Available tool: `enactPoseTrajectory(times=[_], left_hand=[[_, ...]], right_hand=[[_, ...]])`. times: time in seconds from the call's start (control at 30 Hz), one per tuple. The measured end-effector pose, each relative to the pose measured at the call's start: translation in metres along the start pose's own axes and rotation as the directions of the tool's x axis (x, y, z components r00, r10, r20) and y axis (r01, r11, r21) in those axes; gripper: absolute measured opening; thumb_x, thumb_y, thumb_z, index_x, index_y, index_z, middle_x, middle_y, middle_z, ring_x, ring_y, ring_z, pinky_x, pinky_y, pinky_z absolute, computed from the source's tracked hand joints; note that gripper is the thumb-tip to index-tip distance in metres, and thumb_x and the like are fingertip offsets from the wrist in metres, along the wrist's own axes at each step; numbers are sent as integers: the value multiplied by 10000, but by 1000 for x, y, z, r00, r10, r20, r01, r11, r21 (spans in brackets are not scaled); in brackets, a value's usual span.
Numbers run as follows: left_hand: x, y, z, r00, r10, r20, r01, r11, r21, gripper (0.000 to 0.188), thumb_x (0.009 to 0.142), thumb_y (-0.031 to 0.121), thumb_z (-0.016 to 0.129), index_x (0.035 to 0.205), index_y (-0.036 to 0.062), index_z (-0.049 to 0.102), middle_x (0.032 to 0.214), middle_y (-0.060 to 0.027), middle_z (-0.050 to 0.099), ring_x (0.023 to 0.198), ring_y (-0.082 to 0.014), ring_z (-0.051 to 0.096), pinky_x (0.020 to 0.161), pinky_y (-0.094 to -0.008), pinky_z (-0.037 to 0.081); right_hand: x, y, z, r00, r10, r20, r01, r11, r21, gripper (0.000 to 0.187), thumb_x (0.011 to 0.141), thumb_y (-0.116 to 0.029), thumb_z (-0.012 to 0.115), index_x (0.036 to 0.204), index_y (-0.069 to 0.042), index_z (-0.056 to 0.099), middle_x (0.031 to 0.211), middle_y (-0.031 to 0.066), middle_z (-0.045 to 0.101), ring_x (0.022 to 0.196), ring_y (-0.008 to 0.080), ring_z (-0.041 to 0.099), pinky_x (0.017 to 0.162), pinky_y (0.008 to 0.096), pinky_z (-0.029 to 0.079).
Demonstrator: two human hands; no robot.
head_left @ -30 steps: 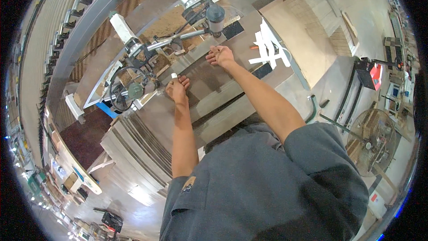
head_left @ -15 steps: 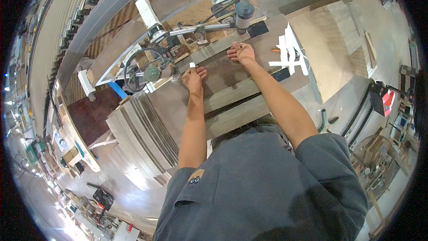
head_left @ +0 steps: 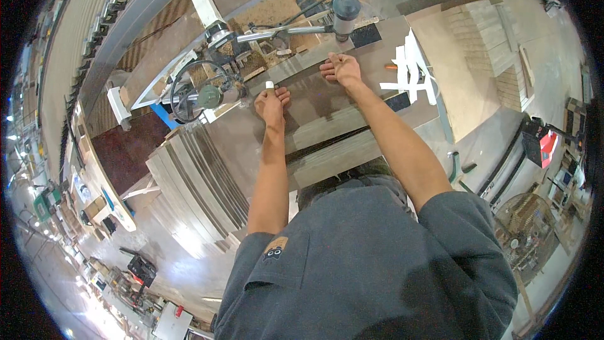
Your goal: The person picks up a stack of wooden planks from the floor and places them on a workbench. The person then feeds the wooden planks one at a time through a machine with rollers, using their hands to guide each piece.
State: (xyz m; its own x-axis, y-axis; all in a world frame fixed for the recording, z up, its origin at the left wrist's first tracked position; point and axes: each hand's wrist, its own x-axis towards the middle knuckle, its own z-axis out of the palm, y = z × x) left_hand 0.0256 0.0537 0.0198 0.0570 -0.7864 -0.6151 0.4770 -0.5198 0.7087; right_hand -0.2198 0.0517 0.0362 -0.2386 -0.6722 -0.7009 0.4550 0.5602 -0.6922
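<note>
My left hand (head_left: 270,108) hovers or rests over the brown machine table (head_left: 308,102), its fingers half curled and apart. A white wrap (head_left: 270,85) covers the tip of its thumb. Farther right, my right hand (head_left: 341,70) has loosely bent fingers pointing left, with nothing visible in them. Just beyond both hands, a long grey-brown wooden board (head_left: 302,66) lies along the machine's far side. Whether my fingertips touch it I cannot tell. Nearer my body, more wooden boards (head_left: 327,130) lie along the table's front side.
Over the table reach machine arms with a dark-capped cylinder (head_left: 345,12) and a green-capped cylinder (head_left: 209,97). White strips (head_left: 410,69) lie at right beside a large wood stack (head_left: 462,66). Upright boards (head_left: 201,179) stand at left. A fan (head_left: 523,233) stands at lower right.
Both hands hold nearly the same pose and place over the table. The view has shifted slightly; the boards look unmoved.
</note>
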Motion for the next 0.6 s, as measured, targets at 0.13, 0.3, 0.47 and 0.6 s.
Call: enactPoseTrajectory(times=[0.13, 0.3, 0.47, 0.6], left_hand=[[-12, 2, 9, 987, 115, -113, -76, 950, 302, 271, 1068, 164, 545, 999, -90, 609, 899, -186, 724, 740, -244, 706, 597, -333, 547], [-29, 12, 19, 928, 373, 4, -250, 613, 749, 256, 1021, 183, 616, 1045, -69, 651, 867, -198, 730, 719, -298, 707, 638, -392, 547], [-43, 20, 59, 601, 546, 584, -476, -342, 810, 438, 872, 191, 769, 1247, 7, 636, 1273, -201, 649, 1223, -412, 582, 1049, -505, 449], [-31, 26, 45, 570, 421, 706, -549, -444, 708, 587, 851, 179, 787, 1375, 33, 568, 1399, -185, 552, 1323, -395, 497, 1130, -494, 385]], right_hand=[[2, 1, 1, 999, 32, 13, -32, 999, 37, 289, 1078, -252, 583, 1116, 35, 577, 892, 205, 759, 633, 212, 701, 505, 327, 548], [-7, -4, 16, 998, 48, -41, -51, 996, -71, 344, 1069, -326, 586, 1103, 14, 626, 922, 171, 762, 650, 204, 704, 529, 307, 554], [-19, 5, -8, 994, -84, 65, 100, 947, -304, 342, 1038, -337, 636, 1149, -15, 665, 1024, 110, 749, 864, 183, 706, 757, 302, 561], [-97, -6, -28, 936, -313, 159, 343, 911, -230, 340, 1004, -324, 669, 1137, -13, 701, 950, 82, 741, 925, 156, 686, 854, 296, 526]])
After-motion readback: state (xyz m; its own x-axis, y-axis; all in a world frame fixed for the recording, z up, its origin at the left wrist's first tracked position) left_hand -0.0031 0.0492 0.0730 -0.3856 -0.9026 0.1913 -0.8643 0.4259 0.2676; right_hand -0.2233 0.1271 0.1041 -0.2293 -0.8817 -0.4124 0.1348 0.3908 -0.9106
